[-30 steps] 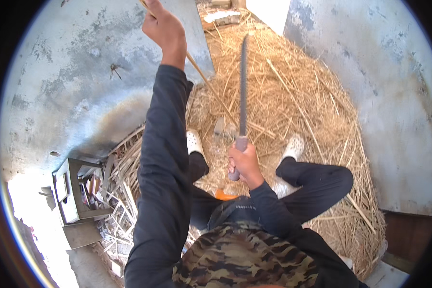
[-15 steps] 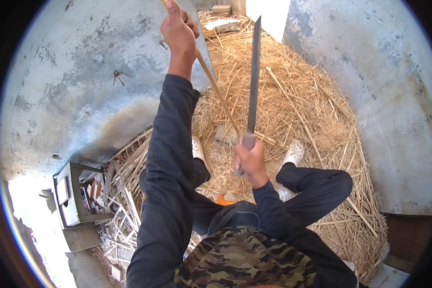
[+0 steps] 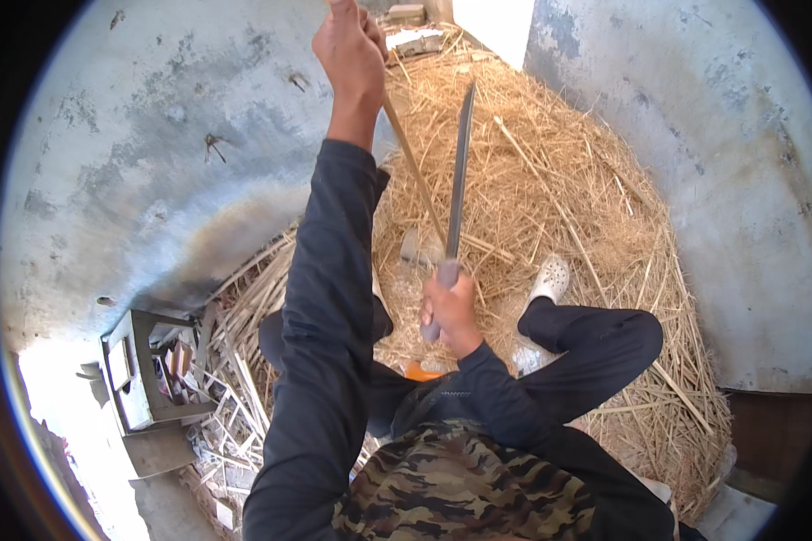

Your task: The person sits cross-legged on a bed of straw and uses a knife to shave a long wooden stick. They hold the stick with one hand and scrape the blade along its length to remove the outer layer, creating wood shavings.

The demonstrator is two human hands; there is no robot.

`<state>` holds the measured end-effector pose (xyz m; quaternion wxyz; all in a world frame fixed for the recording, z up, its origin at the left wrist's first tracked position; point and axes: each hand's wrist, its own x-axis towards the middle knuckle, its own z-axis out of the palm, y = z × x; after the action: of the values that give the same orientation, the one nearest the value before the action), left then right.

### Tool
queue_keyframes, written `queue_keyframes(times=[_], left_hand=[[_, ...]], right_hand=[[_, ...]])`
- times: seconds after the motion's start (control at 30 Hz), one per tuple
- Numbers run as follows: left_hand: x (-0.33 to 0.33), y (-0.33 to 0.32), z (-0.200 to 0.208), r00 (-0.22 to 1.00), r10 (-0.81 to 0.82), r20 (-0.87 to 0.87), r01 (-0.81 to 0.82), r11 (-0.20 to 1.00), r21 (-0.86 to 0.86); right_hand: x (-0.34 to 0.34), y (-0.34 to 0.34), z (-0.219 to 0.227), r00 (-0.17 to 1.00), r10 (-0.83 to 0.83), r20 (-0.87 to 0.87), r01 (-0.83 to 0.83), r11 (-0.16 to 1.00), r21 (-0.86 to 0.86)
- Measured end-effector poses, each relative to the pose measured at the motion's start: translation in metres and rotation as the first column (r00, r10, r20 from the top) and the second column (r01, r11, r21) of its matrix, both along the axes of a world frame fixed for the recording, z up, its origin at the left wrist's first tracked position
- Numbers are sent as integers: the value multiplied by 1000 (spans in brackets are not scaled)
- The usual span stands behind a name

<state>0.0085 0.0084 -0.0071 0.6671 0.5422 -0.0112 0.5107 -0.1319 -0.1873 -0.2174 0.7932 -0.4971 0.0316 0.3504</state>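
Over the straw [image 3: 595,194], between the person's knees, a thin stick [image 3: 415,171] and a long knife [image 3: 460,180] form a narrow V that opens away from the body. The left hand [image 3: 352,63], near the upper edge of the view, has its fingers curled round the upper part of the stick, the thumb laid along it. From there the stick's long axis slants down and to the right, past the wrist, and meets the knife's line just above the right hand [image 3: 451,311]. That hand is the nearer one to the stick's lower end; its fingers wrap tightly round the knife's handle [image 3: 447,273]. The blade points forward and leans slightly right, its whole length to the right of the stick. Whether stick and blade touch where they converge cannot be told, and the stick's lower tip is hard to make out against the straw. The stick looks slim, straight and tan, fairly even in width. The blade is dark grey and narrow, with a slanted tip; the handle is a dull greyish mauve, thick and rounded
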Motion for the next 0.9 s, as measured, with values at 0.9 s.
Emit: queue_keyframes(times=[0.9], left_hand=[[-57, 111, -34, 947, 317, -58, -322, 925, -202]], right_hand=[[-15, 27, -56, 943, 241, -231, -255, 966, -34]])
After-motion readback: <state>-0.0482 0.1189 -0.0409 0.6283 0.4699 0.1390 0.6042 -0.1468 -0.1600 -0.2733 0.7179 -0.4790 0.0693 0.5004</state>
